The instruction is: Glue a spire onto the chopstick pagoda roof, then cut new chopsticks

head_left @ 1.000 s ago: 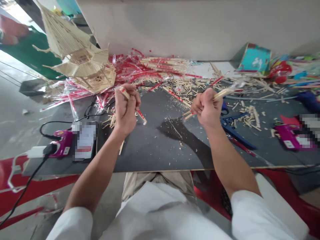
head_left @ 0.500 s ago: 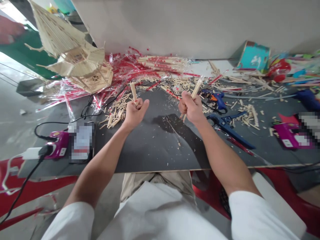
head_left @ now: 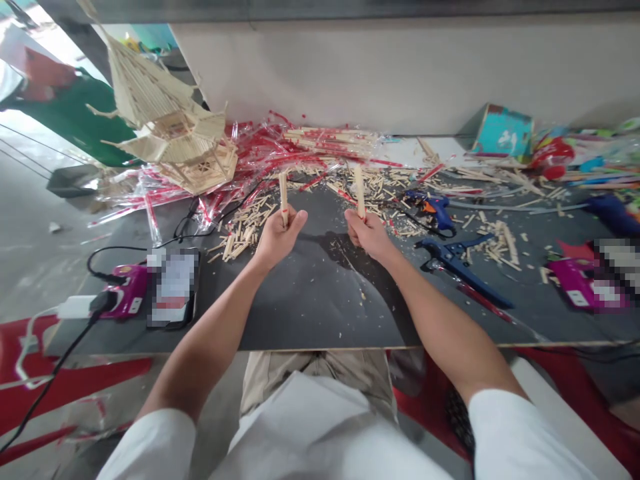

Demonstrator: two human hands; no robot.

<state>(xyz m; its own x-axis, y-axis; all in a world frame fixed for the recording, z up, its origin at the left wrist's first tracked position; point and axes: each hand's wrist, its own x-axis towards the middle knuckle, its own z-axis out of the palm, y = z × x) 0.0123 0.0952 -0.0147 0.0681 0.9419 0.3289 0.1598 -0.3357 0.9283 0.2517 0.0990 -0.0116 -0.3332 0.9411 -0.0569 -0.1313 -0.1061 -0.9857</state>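
Observation:
Above the dark tabletop (head_left: 310,307), my left hand (head_left: 280,237) is closed around a small bundle of pale wooden sticks (head_left: 284,193) that points upward. My right hand (head_left: 367,233) grips a second bundle of wooden sticks (head_left: 359,190), also close to upright. Both bundles show a touch of red near the fingers. The hands are apart, with the bundles not touching. Behind them lie many short cut stick pieces (head_left: 245,227) and red-and-clear plastic wrappers (head_left: 260,150).
A stick-built pagoda model (head_left: 175,143) stands at the back left. Left are a phone (head_left: 175,287) and a purple power strip (head_left: 127,290). To the right lie a blue hand cutter (head_left: 465,267), a blue glue gun (head_left: 435,210), another purple power strip (head_left: 580,283) and a teal box (head_left: 503,130).
My right hand has moved left and slightly down, and its bundle has turned from slanted to nearly upright. My left hand has shifted a little right. The camera view has tilted up slightly.

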